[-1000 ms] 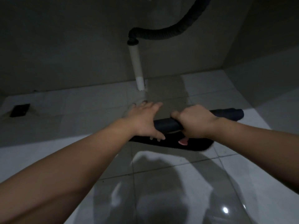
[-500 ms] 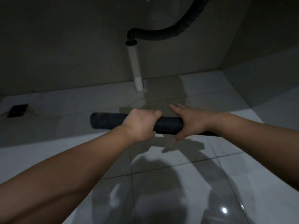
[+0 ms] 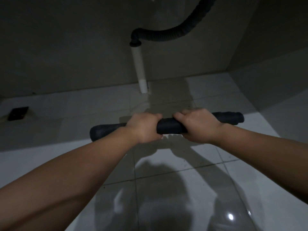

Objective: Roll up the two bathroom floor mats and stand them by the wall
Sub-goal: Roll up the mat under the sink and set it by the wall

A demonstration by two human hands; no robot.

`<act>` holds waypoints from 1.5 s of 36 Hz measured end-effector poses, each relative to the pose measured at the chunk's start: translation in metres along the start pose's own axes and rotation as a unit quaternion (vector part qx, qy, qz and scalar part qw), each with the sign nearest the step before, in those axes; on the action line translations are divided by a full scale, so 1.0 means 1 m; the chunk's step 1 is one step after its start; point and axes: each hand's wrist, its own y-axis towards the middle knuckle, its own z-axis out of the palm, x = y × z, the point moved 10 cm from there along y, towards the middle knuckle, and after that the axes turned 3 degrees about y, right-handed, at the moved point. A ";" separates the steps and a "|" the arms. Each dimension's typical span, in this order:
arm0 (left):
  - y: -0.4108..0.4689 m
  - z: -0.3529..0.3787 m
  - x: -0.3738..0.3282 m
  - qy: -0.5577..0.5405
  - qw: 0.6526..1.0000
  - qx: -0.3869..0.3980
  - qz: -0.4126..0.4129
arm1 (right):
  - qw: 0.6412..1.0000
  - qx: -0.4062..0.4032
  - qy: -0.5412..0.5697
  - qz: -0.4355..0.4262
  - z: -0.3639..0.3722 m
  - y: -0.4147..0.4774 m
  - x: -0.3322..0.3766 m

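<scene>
A dark floor mat (image 3: 168,126), rolled into a long tight tube, lies roughly level just above the white tiled floor, its right end a little higher than its left. My left hand (image 3: 144,129) is closed around the roll left of its middle. My right hand (image 3: 199,125) is wrapped over it just to the right, the two hands a short gap apart. Both ends of the roll stick out past my hands. No second mat shows in the frame.
A white drain pipe (image 3: 139,70) rises from the floor at the back wall and joins a black corrugated hose (image 3: 166,36). A dark square floor drain (image 3: 18,113) sits at the far left. A side wall (image 3: 275,39) closes the right. My shadow falls on the near tiles.
A second ago part of the mat still lay flat under my hands; it is now fully rolled. My right hand went from flat on the roll to gripping it, and the roll's right end rose.
</scene>
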 end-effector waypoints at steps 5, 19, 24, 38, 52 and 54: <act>-0.004 -0.014 -0.005 0.071 0.991 -0.099 0.050 | 0.925 0.250 0.264 0.112 0.038 -0.007 -0.031; 0.044 -0.014 -0.034 -0.123 0.988 -0.086 -0.048 | 0.841 0.121 0.372 0.373 0.055 -0.085 -0.123; 0.081 0.009 -0.098 -0.264 0.960 -0.026 -0.089 | 0.772 0.032 0.443 0.454 0.042 -0.145 -0.169; 0.172 0.039 -0.239 -0.573 0.798 0.041 -0.181 | 0.701 -0.053 0.547 0.455 0.051 -0.201 -0.256; 0.261 0.095 -0.315 -0.574 0.772 0.021 -0.273 | 0.828 -0.120 0.392 0.383 0.088 -0.282 -0.321; 0.272 0.114 -0.319 -0.559 0.782 0.035 -0.274 | 0.829 -0.099 0.375 0.403 0.103 -0.287 -0.330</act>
